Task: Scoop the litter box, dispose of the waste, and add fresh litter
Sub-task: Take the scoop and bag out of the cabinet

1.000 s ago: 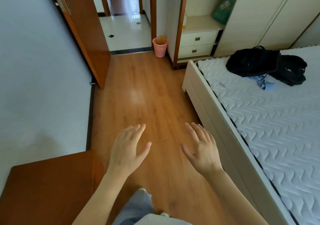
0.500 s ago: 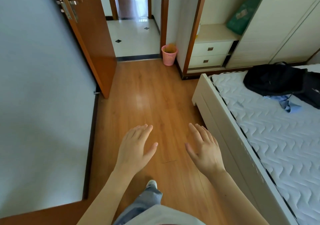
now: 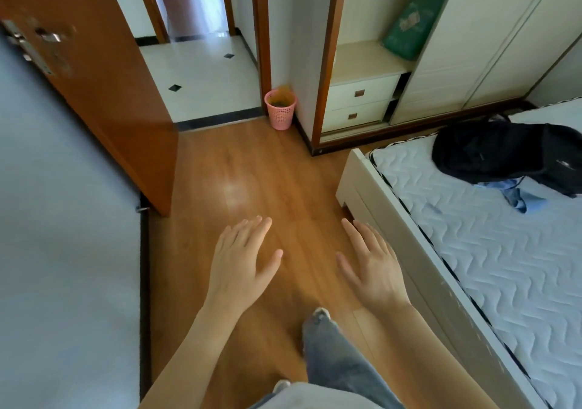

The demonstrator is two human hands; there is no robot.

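Walking toward the open door (image 3: 104,100), left hand (image 3: 241,267) and right hand (image 3: 371,270) out front, fingers spread, holding nothing. Litter box not in view; pink bin (image 3: 280,109) by the doorway likely for waste

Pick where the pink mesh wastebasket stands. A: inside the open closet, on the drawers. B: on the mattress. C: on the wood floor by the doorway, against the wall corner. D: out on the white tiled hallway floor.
C: the pink mesh wastebasket stands on the wood floor, just inside the dark threshold, against the wall corner.
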